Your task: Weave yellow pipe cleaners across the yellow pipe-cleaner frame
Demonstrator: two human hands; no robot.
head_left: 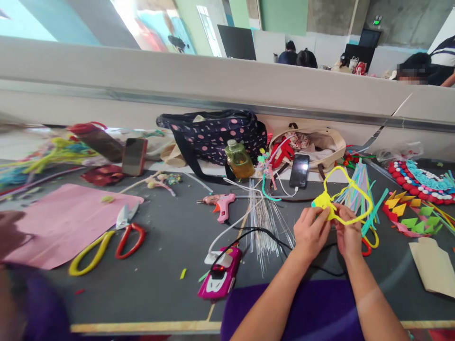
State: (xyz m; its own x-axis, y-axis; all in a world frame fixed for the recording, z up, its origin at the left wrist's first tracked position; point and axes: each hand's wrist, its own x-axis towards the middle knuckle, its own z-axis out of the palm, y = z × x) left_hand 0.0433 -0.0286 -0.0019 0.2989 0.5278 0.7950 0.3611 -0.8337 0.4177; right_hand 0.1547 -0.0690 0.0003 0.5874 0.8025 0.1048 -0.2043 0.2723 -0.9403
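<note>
Both of my hands meet over the right part of the dark table, around a yellow pipe-cleaner figure (pixel 323 201) with long bent loops. My left hand (pixel 313 231) pinches its body from the left, and my right hand (pixel 349 236) grips it from below on the right. One yellow loop stands up, and another curves out over my right hand. A small teal tip shows at the figure's left end. Just behind my right hand lie pastel strips (pixel 359 187) and a pair of scissors (pixel 371 238) with red and yellow handles, partly covered.
Left of my hands are a bundle of thin wires (pixel 265 232), a pink glue gun (pixel 224 206), and a magenta car-shaped power strip (pixel 222 274) with cords. Further left, scissors (pixel 131 237) rest on pink felt (pixel 67 218) beside another person's hand (pixel 12 234). Bags (pixel 216 137) and a bottle (pixel 239 158) line the back.
</note>
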